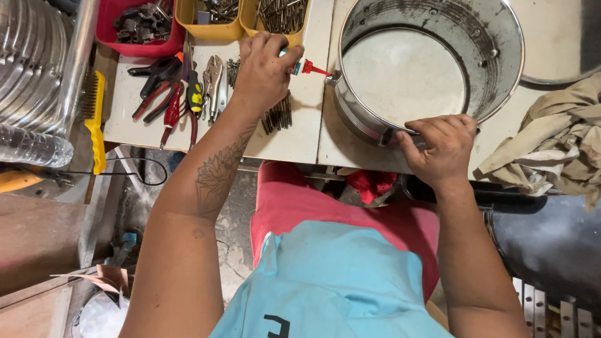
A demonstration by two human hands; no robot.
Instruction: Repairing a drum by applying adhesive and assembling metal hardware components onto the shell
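Metal drum [494,56], round and open-topped, sat on the white bench [300,134], its near rim pinched by the right hand [441,147]. The left hand [263,72] gripped a red-tipped tool [310,67] against its outer wall. Pliers [166,94], loose screws [278,116] and parts bins [210,22] crowded the left; a crumpled rag [557,147] lay right.

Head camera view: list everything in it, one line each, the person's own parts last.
metal ring: one, silver, right on the bench
red-tipped tool: one, in the left hand, tip at the ring's outer wall
pliers: several, red and black handles, bench left
screws: a row, grey, below the left hand
bins: one red, two yellow, top edge
wire brush: one, yellow, far left
cloth: one, beige, right
left hand: holds the tool
right hand: grips the ring's near rim
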